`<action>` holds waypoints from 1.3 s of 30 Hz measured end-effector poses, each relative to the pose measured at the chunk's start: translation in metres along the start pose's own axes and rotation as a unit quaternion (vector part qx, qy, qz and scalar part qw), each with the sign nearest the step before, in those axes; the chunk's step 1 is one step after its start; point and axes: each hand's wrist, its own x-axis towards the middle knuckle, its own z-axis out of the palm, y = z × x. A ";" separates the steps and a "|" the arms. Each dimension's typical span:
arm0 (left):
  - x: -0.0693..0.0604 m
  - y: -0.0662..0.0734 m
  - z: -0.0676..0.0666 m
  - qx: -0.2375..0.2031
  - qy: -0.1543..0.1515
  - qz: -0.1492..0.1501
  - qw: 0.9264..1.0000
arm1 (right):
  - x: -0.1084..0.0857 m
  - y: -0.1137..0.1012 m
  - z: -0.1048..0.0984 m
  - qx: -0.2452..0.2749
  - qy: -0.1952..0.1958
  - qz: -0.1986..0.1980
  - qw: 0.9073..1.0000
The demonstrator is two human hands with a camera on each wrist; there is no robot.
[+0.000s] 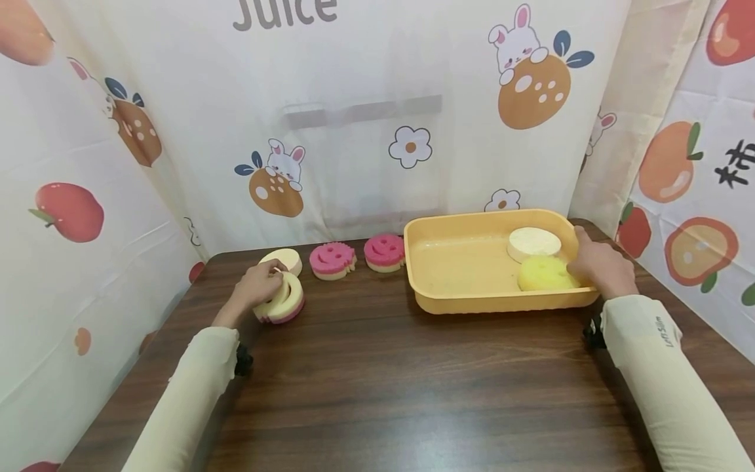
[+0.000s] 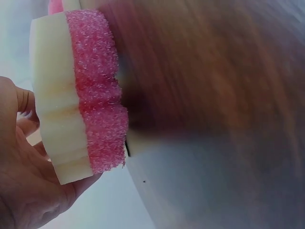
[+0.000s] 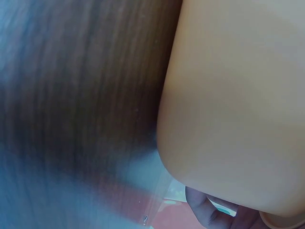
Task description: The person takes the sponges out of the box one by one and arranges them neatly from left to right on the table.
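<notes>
My left hand (image 1: 258,285) holds a round smiley-face sponge (image 1: 287,301), cream side up and pink scrubbing layer below. In the left wrist view the sponge (image 2: 78,95) appears edge-on, with the thumb and fingers at its cream side. Directly behind it lies a cream round sponge (image 1: 286,259), partly covered by the hand. My right hand (image 1: 604,265) grips the right rim of a yellow tray (image 1: 501,304); curled fingers (image 3: 209,214) show beside its wall in the right wrist view. Inside the tray are a yellow sponge (image 1: 545,274) and a pale round one (image 1: 533,244).
Two pink smiley sponges (image 1: 332,260) stand in a row between the left hand and the tray, the right one (image 1: 384,252) close to the tray's wall. Brown wooden table (image 1: 377,387) lies beneath everything. Printed fabric curtains (image 1: 366,177) border the back and both sides.
</notes>
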 end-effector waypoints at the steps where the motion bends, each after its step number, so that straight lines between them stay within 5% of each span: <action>1: 0.000 -0.001 0.000 0.003 0.000 -0.001 1.000 | 0.000 0.000 0.000 -0.001 -0.001 0.000 1.000; 21: -0.004 -0.011 -0.005 0.025 0.006 -0.023 0.999 | 0.000 0.001 -0.001 0.002 0.004 -0.005 1.000; 39: -0.006 -0.022 -0.006 0.023 0.007 -0.002 1.000 | 0.002 0.000 -0.002 0.003 0.002 -0.002 1.000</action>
